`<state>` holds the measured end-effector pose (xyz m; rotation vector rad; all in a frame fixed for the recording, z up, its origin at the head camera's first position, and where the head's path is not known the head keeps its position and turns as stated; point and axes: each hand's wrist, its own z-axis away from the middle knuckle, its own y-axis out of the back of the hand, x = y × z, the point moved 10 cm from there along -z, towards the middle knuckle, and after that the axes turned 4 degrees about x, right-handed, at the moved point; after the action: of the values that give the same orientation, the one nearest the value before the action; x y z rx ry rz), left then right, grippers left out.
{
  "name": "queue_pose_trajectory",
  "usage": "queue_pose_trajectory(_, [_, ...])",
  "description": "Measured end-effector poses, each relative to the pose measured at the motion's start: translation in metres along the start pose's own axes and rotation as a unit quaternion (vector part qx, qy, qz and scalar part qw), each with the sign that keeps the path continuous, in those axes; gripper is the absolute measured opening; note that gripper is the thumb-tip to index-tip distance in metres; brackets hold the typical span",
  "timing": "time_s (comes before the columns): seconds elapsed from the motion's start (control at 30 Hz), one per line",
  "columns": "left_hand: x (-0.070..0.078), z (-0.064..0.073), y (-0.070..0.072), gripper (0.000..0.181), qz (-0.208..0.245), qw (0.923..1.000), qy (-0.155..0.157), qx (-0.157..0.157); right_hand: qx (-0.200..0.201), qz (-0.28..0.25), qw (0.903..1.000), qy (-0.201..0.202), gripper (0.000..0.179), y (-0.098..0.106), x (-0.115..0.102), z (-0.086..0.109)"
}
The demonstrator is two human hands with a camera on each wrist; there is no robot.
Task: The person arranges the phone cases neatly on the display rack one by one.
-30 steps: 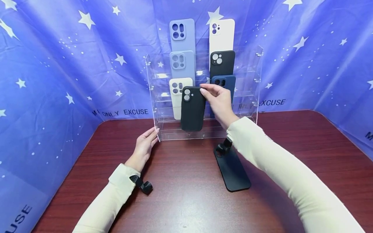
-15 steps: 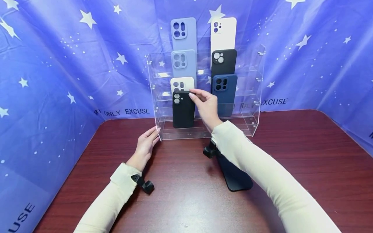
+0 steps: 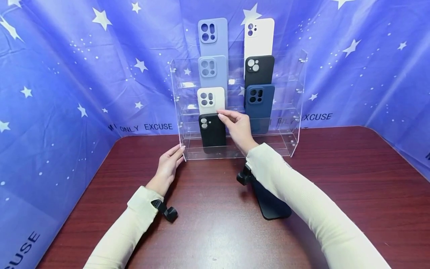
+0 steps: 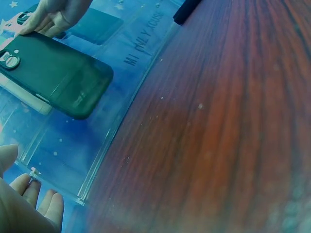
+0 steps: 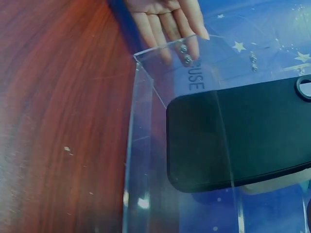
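My right hand (image 3: 239,125) pinches the top right corner of a black phone case (image 3: 213,132) with thumb and fingertips. The case stands in the lowest tier of a clear acrylic display stand (image 3: 235,152), its lower end behind the front lip, overlapping a white phone case (image 3: 215,98) behind it. In the right wrist view the black case's lower end (image 5: 199,145) shows through the clear lip. My left hand (image 3: 166,168) touches the stand's left side panel, fingers fairly straight along its outside. The left wrist view shows these fingers (image 4: 43,204) at the panel's front corner.
Two light blue cases (image 3: 215,45) rise behind the white one. On the right tiers are a pale case (image 3: 265,37), another black case (image 3: 265,71) and a dark blue case (image 3: 260,108). A black case (image 3: 273,205) lies on the wooden table (image 3: 201,224), partly under my right forearm.
My right hand has carried the black phone case leftward, then lowered it into the bottom tier, in front of the white case. My left hand stays at the stand's side.
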<state>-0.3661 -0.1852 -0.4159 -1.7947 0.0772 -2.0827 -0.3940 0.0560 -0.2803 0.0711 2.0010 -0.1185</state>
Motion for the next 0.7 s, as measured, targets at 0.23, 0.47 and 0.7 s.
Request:
queue_pose_trajectory(0.23, [0.001,0.001,0.0,0.041,-0.001,1.0,-0.002,-0.001,-0.014,-0.009,0.9993,-0.035,0.023,-0.004,0.006,0.014])
queue_pose_trajectory(0.47, [0.0,0.001,0.0,0.041,-0.006,1.0,-0.004,-0.001,-0.015,0.003,0.9996,-0.022,0.023,-0.005,-0.008,0.026])
queue_pose_trajectory(0.7, [0.001,0.001,0.001,0.041,-0.007,1.0,-0.004,0.0,-0.017,0.02,0.9987,0.044,0.019,-0.008,-0.003,0.023])
